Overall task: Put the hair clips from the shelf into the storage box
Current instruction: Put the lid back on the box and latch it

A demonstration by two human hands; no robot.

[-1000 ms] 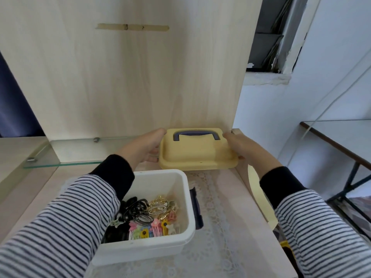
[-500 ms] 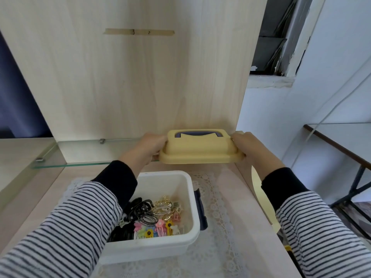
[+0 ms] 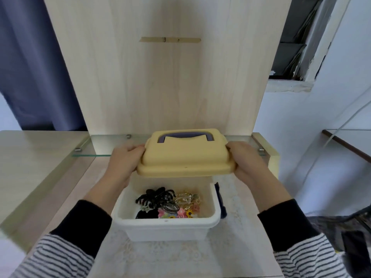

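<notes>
Hair clips [image 3: 170,203]: mixed black, gold and coloured, piled inside white storage box [image 3: 166,227], which sits on lace mat [image 3: 170,257] on wooden desk [image 3: 36,157]. Yellow lid [image 3: 185,159] with purple handle [image 3: 185,136] held in the air over far edge of box, not seated. Left hand [image 3: 122,163] grips lid's left end, fingers curled round the rim; right hand [image 3: 246,161] grips right end likewise. Glass shelf [image 3: 104,145] lies beyond lid, against wood back panel [image 3: 160,77]. Blue curtain [image 3: 30,67] far left

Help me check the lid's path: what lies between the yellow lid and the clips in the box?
Nothing: in the head view the gap from lid to clips is bare.
</notes>
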